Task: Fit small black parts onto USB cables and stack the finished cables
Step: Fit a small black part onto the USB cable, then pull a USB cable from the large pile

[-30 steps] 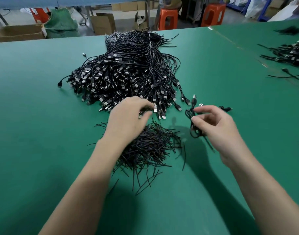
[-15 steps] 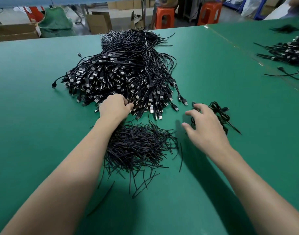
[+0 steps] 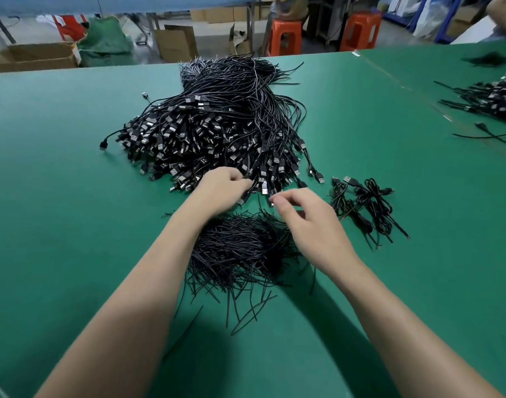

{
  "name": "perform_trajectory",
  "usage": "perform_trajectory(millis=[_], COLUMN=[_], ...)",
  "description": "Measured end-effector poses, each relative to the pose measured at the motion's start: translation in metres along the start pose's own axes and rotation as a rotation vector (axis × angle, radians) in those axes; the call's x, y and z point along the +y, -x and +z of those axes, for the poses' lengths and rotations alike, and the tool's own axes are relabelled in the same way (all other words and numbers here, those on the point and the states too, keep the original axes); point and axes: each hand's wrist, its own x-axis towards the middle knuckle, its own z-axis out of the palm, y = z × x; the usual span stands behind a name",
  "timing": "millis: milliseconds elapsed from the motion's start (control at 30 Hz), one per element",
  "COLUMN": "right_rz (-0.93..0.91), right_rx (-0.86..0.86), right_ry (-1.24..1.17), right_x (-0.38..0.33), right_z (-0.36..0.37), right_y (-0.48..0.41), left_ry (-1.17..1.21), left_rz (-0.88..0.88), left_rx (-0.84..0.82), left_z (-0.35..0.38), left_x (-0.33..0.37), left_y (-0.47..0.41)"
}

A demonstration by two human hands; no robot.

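A big heap of black USB cables (image 3: 217,133) lies on the green table (image 3: 59,225), plugs facing me. My left hand (image 3: 220,191) grips a cable at the heap's near edge, fingers curled into the plugs. My right hand (image 3: 309,222) hovers just right of it, thumb and forefinger pinched at a plug end by the heap's edge. A pile of thin black ties (image 3: 240,251) lies under and between my wrists. A few coiled, tied cables (image 3: 366,205) rest to the right of my right hand.
Another heap of cables (image 3: 490,101) lies at the far right of the table. Beyond the far table edge stand orange stools (image 3: 284,35) and cardboard boxes (image 3: 174,43). Another person's hand (image 3: 504,7) shows at the top right corner.
My right hand let go of the coiled cable, left it on the table at the right, and moved left to the heap's edge. My left hand stayed gripping in the heap.
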Motion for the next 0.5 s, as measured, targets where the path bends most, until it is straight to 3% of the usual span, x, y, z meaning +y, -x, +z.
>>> perform_trajectory(millis=[133,233,333,500], right_rz=[0.382,0.539,0.581,0.603], right_rx=[-0.091,-0.198,-0.201,-0.279], right_ry=[-0.553,-0.853,-1.072,-1.375], right_x=[-0.011,-0.015,-0.020,-0.027], right_z=[0.001,-0.006,-0.014,-0.031], right_y=[-0.005,-0.008,-0.007,0.009], left_ry=[0.032,-0.251,-0.438,-0.330], left_rz=[0.325,0.482,0.518,0.429], left_rx=[-0.065,-0.103,-0.064,-0.165], left_z=[0.002,0.010,0.019,0.017], left_x=[0.028,0.036,0.031,0.016], left_y=[0.060,0.102,0.129,0.144])
